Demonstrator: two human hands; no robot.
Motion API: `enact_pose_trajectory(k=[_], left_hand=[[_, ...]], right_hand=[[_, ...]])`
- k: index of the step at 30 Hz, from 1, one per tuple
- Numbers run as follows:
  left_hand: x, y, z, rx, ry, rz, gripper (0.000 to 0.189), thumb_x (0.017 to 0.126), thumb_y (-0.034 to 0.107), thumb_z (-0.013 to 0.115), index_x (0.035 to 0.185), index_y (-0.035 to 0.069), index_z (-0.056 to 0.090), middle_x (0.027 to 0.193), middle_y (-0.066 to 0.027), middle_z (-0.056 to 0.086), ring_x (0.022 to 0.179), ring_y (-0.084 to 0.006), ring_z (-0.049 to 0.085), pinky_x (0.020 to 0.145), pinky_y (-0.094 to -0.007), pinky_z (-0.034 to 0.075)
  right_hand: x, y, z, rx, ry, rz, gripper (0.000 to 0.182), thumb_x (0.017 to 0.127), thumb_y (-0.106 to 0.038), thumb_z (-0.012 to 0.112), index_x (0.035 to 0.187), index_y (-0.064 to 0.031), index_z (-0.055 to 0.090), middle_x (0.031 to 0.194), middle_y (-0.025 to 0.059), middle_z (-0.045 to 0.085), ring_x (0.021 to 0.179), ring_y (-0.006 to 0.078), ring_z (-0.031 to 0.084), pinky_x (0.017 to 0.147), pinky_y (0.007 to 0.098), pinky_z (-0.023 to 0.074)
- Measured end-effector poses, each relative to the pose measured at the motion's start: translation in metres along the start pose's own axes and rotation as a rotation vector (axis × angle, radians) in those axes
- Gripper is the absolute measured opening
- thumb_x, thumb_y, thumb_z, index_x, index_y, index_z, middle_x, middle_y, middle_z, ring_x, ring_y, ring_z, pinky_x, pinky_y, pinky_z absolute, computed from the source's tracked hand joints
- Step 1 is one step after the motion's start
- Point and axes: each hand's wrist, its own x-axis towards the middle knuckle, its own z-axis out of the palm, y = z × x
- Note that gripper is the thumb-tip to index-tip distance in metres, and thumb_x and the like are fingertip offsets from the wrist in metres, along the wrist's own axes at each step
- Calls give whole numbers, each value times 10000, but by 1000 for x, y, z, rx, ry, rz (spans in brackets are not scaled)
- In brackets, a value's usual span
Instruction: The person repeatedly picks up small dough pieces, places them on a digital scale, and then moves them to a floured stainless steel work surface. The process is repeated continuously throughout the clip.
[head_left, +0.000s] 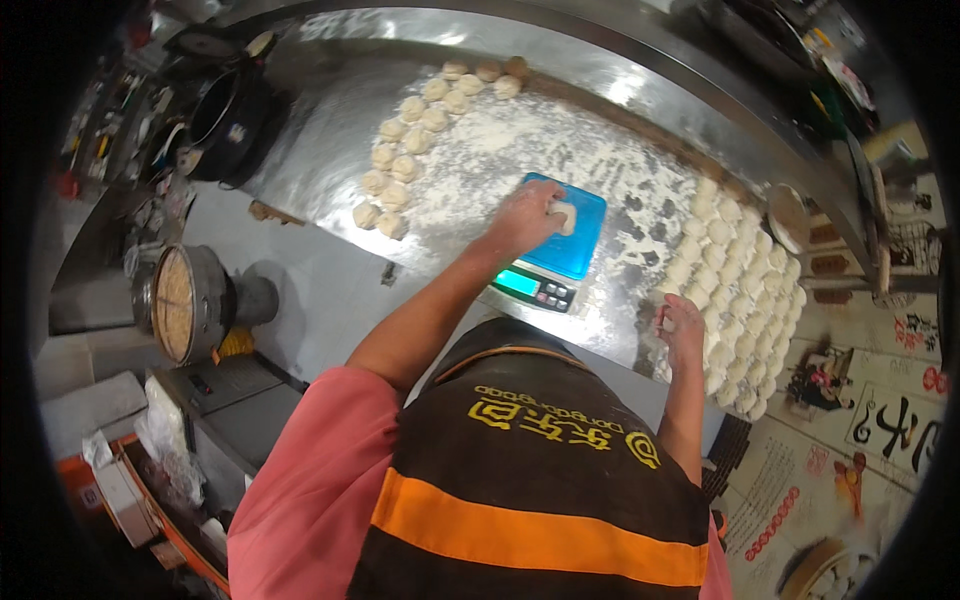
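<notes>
My left hand grips a small piece of white dough over the blue platform of a digital kitchen scale. The scale's lit green display and buttons face me. Close to the table's front edge, my right hand is beside the left side of a dense block of dough pieces. Its fingers are curled, and whether they hold anything is unclear. Farther off to the left, pleated dough pieces form a curved double row on the floured steel table.
A wooden strip runs along the table's back edge, and a round pale dish stands past the dough block. On the left are a dark pot, a round metal vessel with a tan top and a grey cabinet.
</notes>
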Motion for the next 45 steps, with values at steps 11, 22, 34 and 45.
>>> enact_pose_trajectory(k=[11, 22, 34, 45], left_hand=[[21, -16, 33, 505, -150, 255, 418, 631, 174, 707, 994, 24, 566, 947, -165, 556, 950, -350, 527, 820, -446, 440], [48, -32, -18, -109, 39, -97, 416, 650, 248, 702, 1003, 46, 613, 1032, -231, 606, 958, -361, 594, 829, -411, 476], [155, -138, -74, 107, 453, -204, 339, 688, 146, 655, 1003, 46, 582, 968, -195, 622, 961, -371, 574, 840, -436, 457], [164, -151, -50, 242, 477, -139, 329, 731, 27, 595, 1049, 19, 509, 997, -199, 577, 967, -387, 536, 850, -453, 433]], right_hand=[[22, 10, -1, -1140, 275, -299, 531, 722, -260, 721, 1171, -80, 500, 799, 177, 654, 774, 359, 633, 694, 422, 492], [30, -6, 41, -922, 116, -414, 402, 722, -238, 712, 1072, -99, 570, 783, 157, 657, 723, 313, 646, 655, 405, 493], [6, -57, 182, -1049, -211, -633, 418, 761, -142, 659, 1157, -132, 526, 764, 148, 635, 682, 326, 631, 588, 411, 484], [-36, -34, 112, -819, -80, -509, 264, 799, -83, 607, 1062, -62, 590, 735, 165, 616, 617, 226, 596, 598, 319, 470]])
